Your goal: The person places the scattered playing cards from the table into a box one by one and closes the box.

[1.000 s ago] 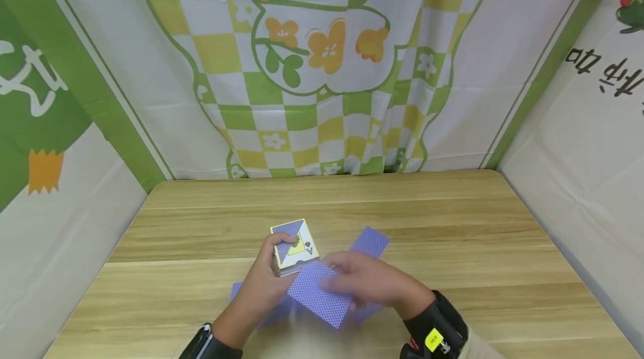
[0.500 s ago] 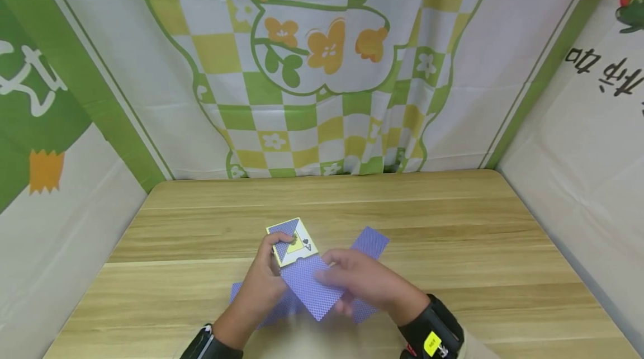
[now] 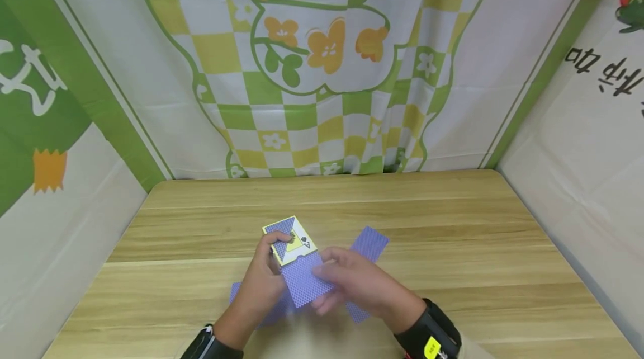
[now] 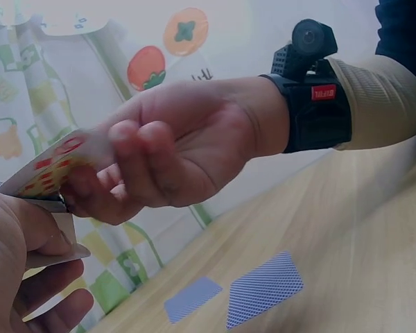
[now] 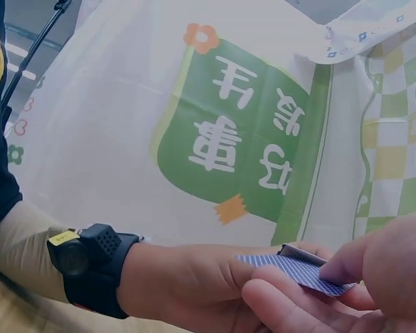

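Observation:
In the head view my left hand (image 3: pixel 264 275) holds a white-and-yellow card box (image 3: pixel 292 241) with an ace printed on it. A blue-backed playing card (image 3: pixel 304 282) lies at the box's near end, lined up with it; how far it goes inside cannot be seen. My right hand (image 3: pixel 364 286) pinches this card by its right edge, thumb on top. The left wrist view shows the card's red-marked face (image 4: pixel 55 163) from below. In the right wrist view its blue back (image 5: pixel 291 269) slopes beside the box's dark edge (image 5: pixel 301 255).
More blue-backed cards lie on the wooden table (image 3: pixel 453 247): one card (image 3: pixel 372 242) beyond my right hand, another card (image 3: pixel 357 313) partly under it, and cards (image 3: pixel 274 314) partly hidden behind my left hand. Printed cloth (image 3: pixel 322 124) hangs at the table's far edge.
My right hand has moved left with the card, which has turned into line with the box. The box has shifted slightly left and away. The cards on the table have stayed put.

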Demonstrator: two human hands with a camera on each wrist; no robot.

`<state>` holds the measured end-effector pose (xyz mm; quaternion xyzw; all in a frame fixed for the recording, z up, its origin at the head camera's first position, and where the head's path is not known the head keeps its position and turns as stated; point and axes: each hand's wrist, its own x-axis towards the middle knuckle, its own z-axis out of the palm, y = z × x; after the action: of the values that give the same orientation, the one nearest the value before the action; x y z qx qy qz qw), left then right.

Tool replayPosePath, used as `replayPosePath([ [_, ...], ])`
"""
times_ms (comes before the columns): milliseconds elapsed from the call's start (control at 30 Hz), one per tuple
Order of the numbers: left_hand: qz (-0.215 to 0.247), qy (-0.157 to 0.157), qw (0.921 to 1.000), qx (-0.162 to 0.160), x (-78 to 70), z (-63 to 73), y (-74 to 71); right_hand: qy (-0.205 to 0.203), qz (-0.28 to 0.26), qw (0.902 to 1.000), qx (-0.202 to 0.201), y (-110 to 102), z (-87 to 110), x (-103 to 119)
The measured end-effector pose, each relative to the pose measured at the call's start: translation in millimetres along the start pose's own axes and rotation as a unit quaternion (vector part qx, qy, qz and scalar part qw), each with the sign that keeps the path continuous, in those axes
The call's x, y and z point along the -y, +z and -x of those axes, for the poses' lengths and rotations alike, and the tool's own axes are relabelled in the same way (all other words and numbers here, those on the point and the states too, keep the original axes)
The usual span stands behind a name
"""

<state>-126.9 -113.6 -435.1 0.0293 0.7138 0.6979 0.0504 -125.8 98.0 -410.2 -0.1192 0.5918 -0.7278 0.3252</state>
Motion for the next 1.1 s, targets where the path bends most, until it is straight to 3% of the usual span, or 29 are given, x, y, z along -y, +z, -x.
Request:
replayPosePath([
  [167,0.007,-0.004,1.0000,0.000,-0.9,0.8,0.3,-0.027,-0.024,0.9991,-0.024,-1.9,-2.6,-1.2],
  [333,-0.010,-0.001,0.9999,-0.001,-2.1,1.0,0.9,-0.038,-0.014,0.9985,-0.036,-4.6,-2.5,-0.3],
  [467,-0.014,-0.008,0.9999,0.000,-3.0,0.6,0.2,-0.054,0.019,0.9969,-0.053,-2.6,-1.2,1.1],
  [567,-0.006,-0.019,0.9998,0.004,-3.9,0.2,-0.8,-0.086,0.079,0.9907,-0.070,1.0,0.1,1.9],
  [733,0.010,-0.013,0.9998,0.009,-3.6,-0.3,-1.6,-0.130,0.206,0.9650,-0.098,3.5,2.6,1.4],
  [867,0.021,0.007,0.9980,0.060,-1.2,0.6,-2.3,-0.162,0.291,0.9335,-0.132,2.0,3.8,0.3],
  [967,0.020,0.010,0.9946,0.102,-0.4,2.4,-2.2,-0.186,0.335,0.9098,-0.160,0.7,3.2,-1.0],
  [1100,0.026,0.007,0.9929,0.116,-0.7,3.8,-2.0,-0.203,0.366,0.8905,-0.179,-0.8,0.8,-2.9],
])
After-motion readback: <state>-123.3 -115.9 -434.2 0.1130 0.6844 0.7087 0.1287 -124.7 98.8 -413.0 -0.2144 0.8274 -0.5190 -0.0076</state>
